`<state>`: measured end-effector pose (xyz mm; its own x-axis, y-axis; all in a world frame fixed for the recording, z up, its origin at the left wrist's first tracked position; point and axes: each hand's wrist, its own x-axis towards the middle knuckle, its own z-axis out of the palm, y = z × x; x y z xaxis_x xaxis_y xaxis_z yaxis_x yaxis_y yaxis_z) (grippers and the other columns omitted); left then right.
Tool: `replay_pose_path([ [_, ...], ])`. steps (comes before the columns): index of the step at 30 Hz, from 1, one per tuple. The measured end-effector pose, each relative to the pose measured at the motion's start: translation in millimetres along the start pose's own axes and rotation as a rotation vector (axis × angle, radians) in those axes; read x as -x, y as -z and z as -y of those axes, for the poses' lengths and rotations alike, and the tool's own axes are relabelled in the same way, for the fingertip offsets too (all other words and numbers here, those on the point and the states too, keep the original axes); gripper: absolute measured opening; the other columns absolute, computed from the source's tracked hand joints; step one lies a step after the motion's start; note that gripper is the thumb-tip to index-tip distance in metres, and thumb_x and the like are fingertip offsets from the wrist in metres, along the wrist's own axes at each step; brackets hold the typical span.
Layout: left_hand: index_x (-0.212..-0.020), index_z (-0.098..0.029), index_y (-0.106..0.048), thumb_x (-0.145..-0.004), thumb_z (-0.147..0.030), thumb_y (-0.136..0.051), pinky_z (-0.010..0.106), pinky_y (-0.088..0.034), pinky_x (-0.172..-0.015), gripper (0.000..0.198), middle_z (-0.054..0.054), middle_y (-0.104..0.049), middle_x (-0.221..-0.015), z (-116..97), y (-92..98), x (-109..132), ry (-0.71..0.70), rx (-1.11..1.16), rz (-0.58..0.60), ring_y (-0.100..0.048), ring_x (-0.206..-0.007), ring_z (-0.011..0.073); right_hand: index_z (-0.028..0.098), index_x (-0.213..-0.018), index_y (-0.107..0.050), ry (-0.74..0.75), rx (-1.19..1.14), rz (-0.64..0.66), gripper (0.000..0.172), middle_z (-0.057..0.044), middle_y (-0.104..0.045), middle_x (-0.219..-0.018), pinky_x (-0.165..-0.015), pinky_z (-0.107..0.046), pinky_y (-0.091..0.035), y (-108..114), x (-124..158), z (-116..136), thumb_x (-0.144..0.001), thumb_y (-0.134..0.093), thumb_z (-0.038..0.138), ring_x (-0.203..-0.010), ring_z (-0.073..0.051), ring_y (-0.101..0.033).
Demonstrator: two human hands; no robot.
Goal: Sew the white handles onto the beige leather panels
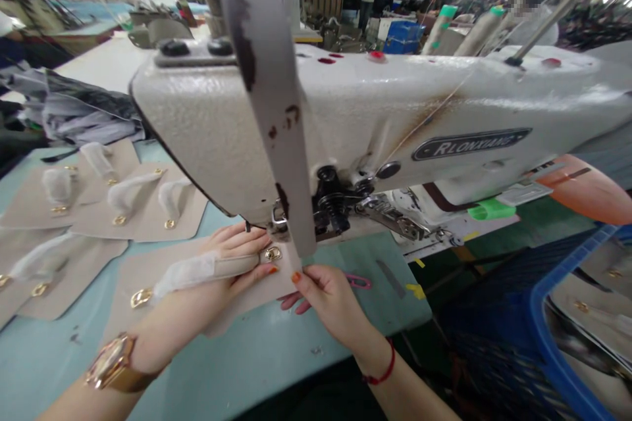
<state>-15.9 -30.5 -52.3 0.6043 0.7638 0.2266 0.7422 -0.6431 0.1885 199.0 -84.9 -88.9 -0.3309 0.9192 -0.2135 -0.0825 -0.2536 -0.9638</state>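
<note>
My left hand (234,253) lies flat on a beige bag panel (264,293), fingers stretched toward the needle area of a white sewing machine (207,125). The panel's handle (185,274), partly wrapped in white film, runs over this hand between thumb and fingers. A gold-coloured ring fitting (141,298) sits at one end of the handle, and another fitting (271,254) at the other. At the panel's right edge, my right hand (333,296) pinches the material between thumb and fingers. A grey upright bar (276,118) on the machine hides part of the needle area.
Several similar beige panels (141,200) with wrapped handles overlap on the pale green table (222,375) at left. Pink scissors-like handles (359,281) lie past my right hand. A blue basket (536,302) holding more panels stands at right. Dark folded cloth (83,108) lies behind.
</note>
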Motion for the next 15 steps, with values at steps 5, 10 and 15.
replay_pose_path([
  [5,-0.113,-0.021,-0.065,-0.092,-0.052,-0.046,0.045,-0.048,-0.098,0.043,0.01,-0.07,-0.11,3.2,-6.2,2.4,-0.032,-0.027,-0.027,-0.064,-0.103,0.0271,0.009,-0.086,-0.068,-0.017,-0.042,-0.019,0.047,-0.01,-0.071,-0.074,-0.053,-0.018,-0.051,-1.2,-0.5,1.1,-0.089,-0.055,0.054,-0.067,-0.016,-0.071],
  [10,-0.122,-0.017,-0.062,-0.092,-0.051,-0.047,0.049,-0.045,-0.101,0.048,0.013,-0.068,-0.118,4.8,-9.3,3.6,0.022,-0.037,-0.014,-0.057,-0.117,0.0321,0.009,-0.084,-0.068,-0.01,-0.053,-0.034,0.047,-0.011,-0.072,-0.075,-0.053,-0.018,-0.051,-2.2,-3.6,2.3,-0.088,-0.056,0.053,-0.064,-0.016,-0.07],
  [15,-0.12,-0.019,-0.064,-0.091,-0.056,-0.045,0.049,-0.045,-0.102,0.05,0.011,-0.068,-0.12,0.9,-3.5,0.5,0.08,0.019,-0.019,-0.055,-0.121,0.0325,0.009,-0.083,-0.068,-0.03,-0.062,-0.055,0.05,-0.012,-0.073,-0.076,-0.052,-0.019,-0.051,-3.3,-6.3,3.4,-0.086,-0.056,0.057,-0.062,-0.016,-0.07],
])
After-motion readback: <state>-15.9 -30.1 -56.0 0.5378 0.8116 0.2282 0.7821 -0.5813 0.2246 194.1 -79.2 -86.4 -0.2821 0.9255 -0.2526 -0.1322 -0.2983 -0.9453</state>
